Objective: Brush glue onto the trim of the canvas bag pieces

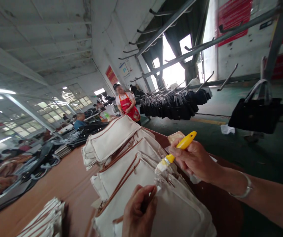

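My right hand (pixel 193 159) grips a paintbrush (pixel 184 141) by its yellow handle. White paste coats the bristles, which are at the edge of the stacked cream bag pieces (pixel 121 174). Lower down, my left hand (pixel 140 209) is closed in a pinch on a thin brown strip at the nearest cream piece. The strip's far end is partly hidden by my fingers. Brown trim runs along the edges of several pieces in the overlapping pile. Behind my right hand a small tan-topped container (pixel 176 136) shows in part.
More cream pieces (pixel 45 219) lie at the lower left of the brown table (pixel 64 184). Black bags (pixel 171 105) hang from a metal rack (pixel 205 47), one (pixel 256 112) at the right. A person in a red apron (pixel 127 105) stands beyond the pile; others sit farther back.
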Tool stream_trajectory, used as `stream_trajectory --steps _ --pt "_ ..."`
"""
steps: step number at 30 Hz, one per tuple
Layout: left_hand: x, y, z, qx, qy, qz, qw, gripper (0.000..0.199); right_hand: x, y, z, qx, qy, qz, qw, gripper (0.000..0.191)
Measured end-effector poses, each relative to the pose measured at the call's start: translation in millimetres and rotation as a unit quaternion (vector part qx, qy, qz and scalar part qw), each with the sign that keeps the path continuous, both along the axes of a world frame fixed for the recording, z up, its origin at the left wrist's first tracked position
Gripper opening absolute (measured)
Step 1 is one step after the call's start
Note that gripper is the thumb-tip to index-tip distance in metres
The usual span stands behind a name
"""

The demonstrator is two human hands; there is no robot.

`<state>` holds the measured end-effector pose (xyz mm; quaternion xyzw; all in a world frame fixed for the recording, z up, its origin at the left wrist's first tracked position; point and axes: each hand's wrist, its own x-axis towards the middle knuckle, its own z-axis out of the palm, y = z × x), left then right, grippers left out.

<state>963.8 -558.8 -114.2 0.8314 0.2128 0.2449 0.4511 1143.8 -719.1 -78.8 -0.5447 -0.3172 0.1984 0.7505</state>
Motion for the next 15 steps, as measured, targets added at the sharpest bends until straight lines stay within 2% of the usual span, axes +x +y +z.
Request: stream_trajectory --steps 6,12,15 --pt "1 -7 0.5 -0.008 0.009 -0.028 1.0 0.037 -8 -11 6.9 -0.04 -0.049 0.041 0.997 0.032" --pt "-2 -10 1.6 0.002 -0.011 -0.071 0.997 0.03 2 -17 1.9 -0.024 -0.057 -0.027 0.998 0.033" --pt "-3 -13 -0.9 0.067 -0.023 -0.09 0.993 0.023 10 -25 -6.6 -0.012 -0.036 -0.039 0.999 0.032"
